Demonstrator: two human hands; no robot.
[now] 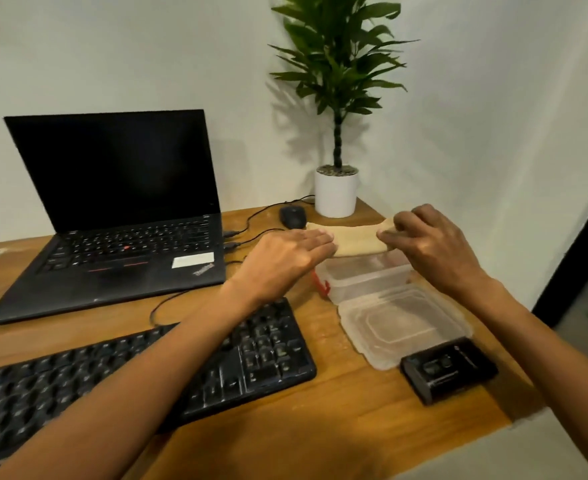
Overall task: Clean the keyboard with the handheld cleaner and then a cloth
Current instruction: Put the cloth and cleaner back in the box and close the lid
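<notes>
A beige cloth (358, 239) hangs stretched in the air just above the open clear plastic container (365, 282), held by both ends. The left hand (285, 261) has its grip clamped on the end toward the container's left, its fingers lying fairly flat over the fabric and the thumb hidden beneath. The right hand (434, 251) pinches the other end above the container's right side, its grip closed on the cloth between curled fingers and thumb. The container's lid (403, 327) lies flat on the wooden worktop (337, 410), touching the container's near side. The black handheld cleaner (448, 368) lies on the worktop nearer than the container, just past the lid's near corner, with neither hand on it. The black keyboard (272, 351) sits to the near left of the container, the left forearm crossing above its right part. An open black laptop (119, 209) with a dark screen stands to the far left of the container. A black mouse (292, 216) and a white potted plant (336, 192) stand behind the container, by the wall
</notes>
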